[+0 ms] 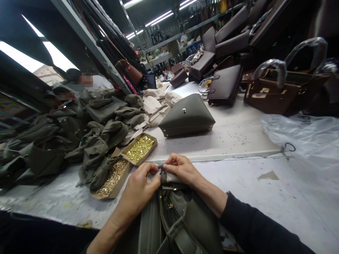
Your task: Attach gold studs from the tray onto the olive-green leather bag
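An olive-green handbag (193, 218) with gold zips and straps lies right in front of me, at the near edge of the table. At its far end, my left hand (144, 181) pinches the bag's edge between thumb and fingers. Close beside it, my right hand (181, 168) grips the same edge, where some pale lining shows. The fingertips nearly meet around a small dark piece that I cannot make out clearly. Just beyond my left hand stand a box of gold metal fittings (140, 147) and a second box of small gold pieces (113, 176).
Olive-green bags (97, 141) are heaped at the left, with beige bags (155, 100) behind. A finished-looking green handbag (188, 116) lies ahead. Brown handbags (280, 90) stand at the right, near clear plastic wrapping (309, 141). Another person (97, 83) is at the far left.
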Demonstrator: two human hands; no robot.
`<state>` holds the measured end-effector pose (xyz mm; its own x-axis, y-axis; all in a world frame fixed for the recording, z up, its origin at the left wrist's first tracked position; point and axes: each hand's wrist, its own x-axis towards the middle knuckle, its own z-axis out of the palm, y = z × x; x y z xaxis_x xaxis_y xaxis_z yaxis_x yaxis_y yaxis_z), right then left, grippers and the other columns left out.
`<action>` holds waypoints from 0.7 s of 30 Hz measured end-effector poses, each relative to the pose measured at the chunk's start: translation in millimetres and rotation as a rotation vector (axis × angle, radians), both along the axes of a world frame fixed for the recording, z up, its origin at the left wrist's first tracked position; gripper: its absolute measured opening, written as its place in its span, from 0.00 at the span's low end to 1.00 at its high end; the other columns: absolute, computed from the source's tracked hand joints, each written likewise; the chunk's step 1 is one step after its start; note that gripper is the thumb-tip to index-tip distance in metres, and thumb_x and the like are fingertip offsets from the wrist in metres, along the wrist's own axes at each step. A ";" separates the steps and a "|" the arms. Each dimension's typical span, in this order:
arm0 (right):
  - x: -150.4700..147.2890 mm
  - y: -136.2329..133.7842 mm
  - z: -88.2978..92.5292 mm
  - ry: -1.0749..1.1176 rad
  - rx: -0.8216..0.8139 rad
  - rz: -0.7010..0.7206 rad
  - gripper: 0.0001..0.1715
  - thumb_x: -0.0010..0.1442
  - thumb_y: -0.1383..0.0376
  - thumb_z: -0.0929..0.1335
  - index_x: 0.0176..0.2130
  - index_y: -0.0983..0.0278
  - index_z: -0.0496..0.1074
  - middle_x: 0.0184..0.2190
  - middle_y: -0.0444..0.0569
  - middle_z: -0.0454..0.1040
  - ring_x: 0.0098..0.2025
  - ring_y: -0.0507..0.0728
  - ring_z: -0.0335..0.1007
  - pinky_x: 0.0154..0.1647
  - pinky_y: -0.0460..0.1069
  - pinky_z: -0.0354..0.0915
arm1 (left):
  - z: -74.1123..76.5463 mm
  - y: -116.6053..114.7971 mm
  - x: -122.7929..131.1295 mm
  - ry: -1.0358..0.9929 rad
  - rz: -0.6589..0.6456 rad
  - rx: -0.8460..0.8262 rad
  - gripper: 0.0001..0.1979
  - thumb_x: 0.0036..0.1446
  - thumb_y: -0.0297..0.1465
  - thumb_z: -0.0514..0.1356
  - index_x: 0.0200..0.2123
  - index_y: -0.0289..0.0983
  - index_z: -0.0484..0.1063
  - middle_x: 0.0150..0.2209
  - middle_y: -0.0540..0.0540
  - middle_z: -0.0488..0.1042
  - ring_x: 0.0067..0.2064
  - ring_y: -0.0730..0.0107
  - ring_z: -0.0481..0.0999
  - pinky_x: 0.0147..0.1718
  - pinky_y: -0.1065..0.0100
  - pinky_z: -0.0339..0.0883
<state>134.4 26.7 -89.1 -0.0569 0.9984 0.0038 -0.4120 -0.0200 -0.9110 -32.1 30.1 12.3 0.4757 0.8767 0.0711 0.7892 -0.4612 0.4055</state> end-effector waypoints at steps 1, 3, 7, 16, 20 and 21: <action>-0.2 -0.2 -0.4 -0.015 0.014 -0.010 0.19 0.50 0.53 0.76 0.30 0.63 0.70 0.25 0.41 0.71 0.27 0.51 0.62 0.30 0.46 0.57 | 0.9 -0.6 1.1 0.016 0.004 0.004 0.05 0.56 0.33 0.58 0.36 0.40 0.69 0.36 0.48 0.74 0.40 0.61 0.74 0.41 0.64 0.64; 0.5 -1.3 -0.4 -0.067 0.043 -0.035 0.16 0.52 0.55 0.75 0.30 0.63 0.71 0.26 0.42 0.72 0.29 0.52 0.64 0.32 0.47 0.58 | 2.7 -1.1 3.0 0.067 -0.004 0.031 0.04 0.57 0.32 0.57 0.36 0.39 0.68 0.36 0.47 0.74 0.40 0.60 0.74 0.41 0.63 0.63; 4.6 -6.7 5.2 -0.215 0.108 -0.072 0.11 0.57 0.58 0.73 0.32 0.61 0.72 0.29 0.43 0.74 0.33 0.54 0.67 0.37 0.48 0.61 | 7.2 2.9 4.7 0.158 -0.057 0.050 0.04 0.57 0.33 0.56 0.34 0.39 0.68 0.35 0.47 0.73 0.38 0.61 0.73 0.39 0.64 0.61; 9.4 -10.8 15.3 -0.315 0.133 -0.089 0.08 0.58 0.59 0.71 0.33 0.61 0.72 0.31 0.43 0.75 0.36 0.55 0.69 0.40 0.49 0.61 | 6.8 10.8 5.5 -0.010 0.043 -0.176 0.05 0.54 0.34 0.57 0.30 0.39 0.67 0.27 0.52 0.69 0.31 0.67 0.68 0.33 0.68 0.58; 9.2 -13.8 18.8 -0.322 0.135 -0.059 0.09 0.56 0.59 0.72 0.34 0.61 0.72 0.32 0.43 0.75 0.37 0.55 0.69 0.41 0.48 0.61 | -3.1 4.7 0.6 -0.213 0.127 -0.220 0.04 0.53 0.33 0.59 0.31 0.38 0.69 0.29 0.52 0.70 0.34 0.68 0.70 0.35 0.69 0.60; 8.7 -16.0 20.6 -0.325 0.132 -0.049 0.09 0.56 0.59 0.72 0.34 0.61 0.71 0.32 0.42 0.74 0.37 0.55 0.69 0.40 0.48 0.61 | -6.2 1.5 0.0 -0.280 0.146 -0.227 0.04 0.52 0.31 0.60 0.31 0.37 0.69 0.30 0.52 0.70 0.34 0.68 0.70 0.35 0.69 0.61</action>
